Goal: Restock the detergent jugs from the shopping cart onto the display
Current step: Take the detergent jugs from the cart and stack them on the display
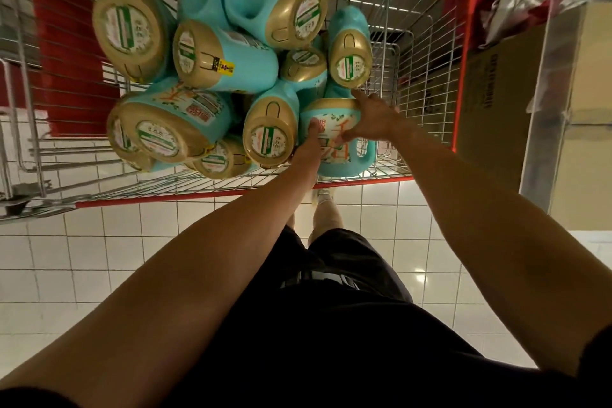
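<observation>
Several turquoise detergent jugs with gold caps lie piled in the red-framed wire shopping cart (462,83). Both my hands reach into the cart's near right corner onto one jug (347,159) that lies with its handle toward the cart's right side. My left hand (309,142) lies along that jug's left side, squeezed between it and a neighbouring jug (270,132); its fingers are mostly hidden. My right hand (372,119) spreads over the jug's top near the gold cap, thumb on the label, fingers bent round the far side.
A cardboard box (496,99) stuffed with red and white wrappers stands right of the cart, beside a clear plastic panel (556,83). White floor tiles (99,258) lie below. A red panel (66,53) shows behind the cart's left side.
</observation>
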### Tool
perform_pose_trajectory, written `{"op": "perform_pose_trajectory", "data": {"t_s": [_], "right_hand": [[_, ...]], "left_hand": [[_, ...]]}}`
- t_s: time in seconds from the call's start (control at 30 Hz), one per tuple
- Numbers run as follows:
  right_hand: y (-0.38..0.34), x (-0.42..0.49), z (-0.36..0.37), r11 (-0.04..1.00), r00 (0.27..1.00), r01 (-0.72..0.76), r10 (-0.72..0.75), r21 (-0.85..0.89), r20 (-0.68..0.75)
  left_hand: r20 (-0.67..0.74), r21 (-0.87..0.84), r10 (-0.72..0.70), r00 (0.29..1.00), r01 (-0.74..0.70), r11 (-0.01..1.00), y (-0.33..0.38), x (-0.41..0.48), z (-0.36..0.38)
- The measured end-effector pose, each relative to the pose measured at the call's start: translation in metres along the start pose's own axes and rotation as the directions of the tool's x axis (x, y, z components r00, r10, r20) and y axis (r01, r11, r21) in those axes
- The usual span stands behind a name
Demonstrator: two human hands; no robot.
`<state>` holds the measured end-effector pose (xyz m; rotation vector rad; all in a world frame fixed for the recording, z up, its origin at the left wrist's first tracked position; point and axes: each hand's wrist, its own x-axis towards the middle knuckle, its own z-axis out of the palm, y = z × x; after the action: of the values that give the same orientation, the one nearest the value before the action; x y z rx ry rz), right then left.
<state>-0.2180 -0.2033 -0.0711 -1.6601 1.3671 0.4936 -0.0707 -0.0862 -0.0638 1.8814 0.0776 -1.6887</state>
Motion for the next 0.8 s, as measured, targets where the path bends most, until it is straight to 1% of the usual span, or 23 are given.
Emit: {"op": "perform_pose_trajectory", "data": {"t_s": [0.07,0.13,0.23,0.3,0.37,0.5,0.63,0.73,0.8], "right_hand": [[0.001,-0.002,-0.007,0.995,0.998,0.037,-0.042,0.095,0.054],[0.0,-0.007,-0.013,0.971,0.992,0.083,-0.103,0.224,0.078],[0.0,-0.019,-0.024,0.908,0.99,0.11,-0.137,0.404,0.039],[-0.002,-0.029,-0.031,0.841,0.993,0.095,-0.116,0.533,0.006],[-0.004,-0.037,-0.038,0.776,0.994,0.106,-0.102,0.622,-0.043],[-0.015,-0.059,-0.04,0.71,0.99,0.132,-0.058,0.692,-0.129],[-0.018,-0.085,-0.028,0.664,0.974,0.148,0.032,0.733,-0.225],[-0.027,-0.109,-0.022,0.583,0.959,0.193,0.058,0.79,-0.277],[-0.038,-0.128,-0.02,0.555,0.95,0.23,0.051,0.799,-0.309]], "left_hand": [[-0.01,-0.011,-0.039,0.999,0.039,0.999,0.001,-0.003,-0.002],[-0.051,-0.036,-0.051,0.997,0.049,0.998,0.004,-0.006,-0.005],[-0.053,-0.035,-0.051,0.997,0.049,0.998,0.008,-0.013,-0.006],[-0.011,-0.079,-0.068,0.998,0.067,0.995,0.01,-0.022,-0.007],[0.051,-0.121,-0.087,0.995,0.093,0.988,0.009,-0.027,-0.006],[0.163,-0.15,-0.083,0.983,0.108,0.983,0.009,-0.036,-0.009],[0.219,-0.067,-0.084,0.972,0.101,0.993,0.011,-0.045,-0.019],[0.228,-0.053,-0.056,0.972,0.07,0.996,0.015,-0.06,-0.028],[0.231,-0.017,-0.028,0.973,0.032,0.999,0.019,-0.075,-0.035]]}}
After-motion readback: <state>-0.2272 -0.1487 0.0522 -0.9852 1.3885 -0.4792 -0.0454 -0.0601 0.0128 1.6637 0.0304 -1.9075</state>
